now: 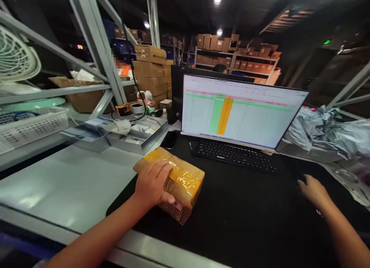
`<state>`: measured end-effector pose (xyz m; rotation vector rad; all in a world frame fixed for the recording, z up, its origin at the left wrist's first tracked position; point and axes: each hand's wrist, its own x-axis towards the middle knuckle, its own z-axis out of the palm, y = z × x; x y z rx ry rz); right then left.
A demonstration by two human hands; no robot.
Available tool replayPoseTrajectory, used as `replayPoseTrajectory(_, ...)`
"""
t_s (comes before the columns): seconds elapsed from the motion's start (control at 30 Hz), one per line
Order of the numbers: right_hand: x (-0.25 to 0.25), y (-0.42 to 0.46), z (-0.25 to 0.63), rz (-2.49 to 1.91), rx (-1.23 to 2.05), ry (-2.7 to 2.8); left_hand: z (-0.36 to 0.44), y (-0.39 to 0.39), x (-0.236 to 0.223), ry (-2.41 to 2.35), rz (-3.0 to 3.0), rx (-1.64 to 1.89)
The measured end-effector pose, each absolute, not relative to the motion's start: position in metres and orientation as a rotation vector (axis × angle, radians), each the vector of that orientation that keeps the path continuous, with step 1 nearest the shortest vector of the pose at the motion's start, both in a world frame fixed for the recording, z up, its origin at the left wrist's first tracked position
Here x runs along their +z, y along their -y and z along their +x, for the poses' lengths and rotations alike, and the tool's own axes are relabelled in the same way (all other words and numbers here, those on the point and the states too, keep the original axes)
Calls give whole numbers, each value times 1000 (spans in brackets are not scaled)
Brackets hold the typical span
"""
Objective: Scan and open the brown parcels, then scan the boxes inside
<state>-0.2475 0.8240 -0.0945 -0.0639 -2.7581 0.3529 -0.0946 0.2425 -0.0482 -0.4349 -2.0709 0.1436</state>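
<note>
A cardboard parcel point(189, 177), wrapped with shiny yellow tape, rests tilted to my view on the black desk mat point(237, 218). My left hand point(153, 181) grips its near left side, fingers over the top and thumb along the front, where a label is partly visible. At the mat's right side, my right hand point(313, 189) has its fingers curled down and is somewhat blurred. Something small and dark shows at its fingertips, hard to tell from the black mat. Between the hands and the monitor point(239, 110), which displays a spreadsheet, lies a black keyboard point(234, 154).
Left of the mat, a grey tray point(141, 139) holds small items beside a phone point(170, 139). A white basket point(34, 125) and fan point(17, 56) stand further left. Grey plastic bags point(318, 129) pile up at right. Stacked cartons point(150, 75) rise behind.
</note>
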Motion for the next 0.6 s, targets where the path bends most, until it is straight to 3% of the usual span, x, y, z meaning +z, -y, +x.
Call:
replayPoseTrajectory(0.07, -77, -788, -231, 79, 351, 2693, -94, -246, -44, 2056, -450, 121)
replayPoseTrajectory(0.17, -57, -711, -174, 673, 356, 2467, -93, -248, -42, 2029, -493, 79)
replayPoseTrajectory(0.3, -44, -613, -116, 1349, 111, 2148, -93, -247, -42, 1998, -533, 70)
replayPoseTrajectory(0.6, -39, -587, -128, 1351, 21, 1837, -93, -248, -43, 1914, -559, 52)
